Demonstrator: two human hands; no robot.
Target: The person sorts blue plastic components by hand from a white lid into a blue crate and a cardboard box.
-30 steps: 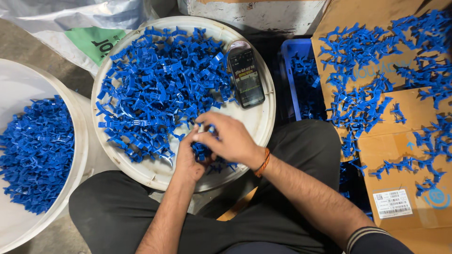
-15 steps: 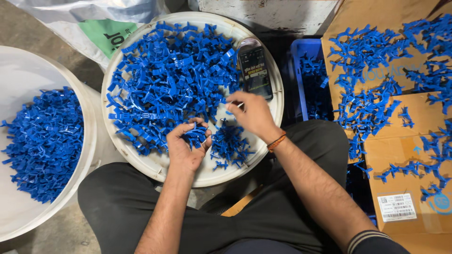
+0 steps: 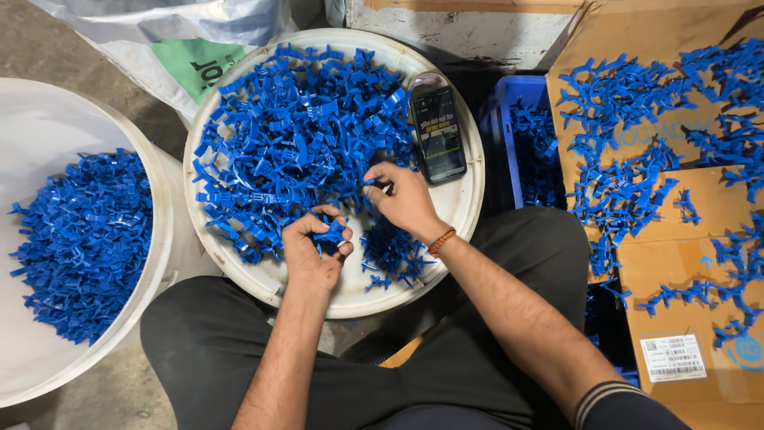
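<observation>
A bare concrete floor [image 3: 56, 48] runs under everything here, and I sit with a round white tray [image 3: 350, 299] resting on my lap. To my right lie flattened brown cardboard boxes [image 3: 700, 239], one with a white rectangular label [image 3: 672, 357] near its lower edge, and blue plastic pieces scattered over them. Above the tray is a crumpled grey sack [image 3: 159, 32] with a green patch [image 3: 199, 68]. A black phone [image 3: 438, 131] lies on the tray's upper right rim. A big white bucket [image 3: 48, 143] at my left holds more blue pieces.

The heap of blue plastic clips [image 3: 294, 135] fills most of the tray. My left hand [image 3: 313, 251] is curled, fingers closed round a small bunch of clips, forearm rising from below. My right hand [image 3: 404, 199] reaches in from the right, thumb and forefinger pinched narrow on a single clip at the heap's edge; an orange band [image 3: 442, 241] circles that wrist.
</observation>
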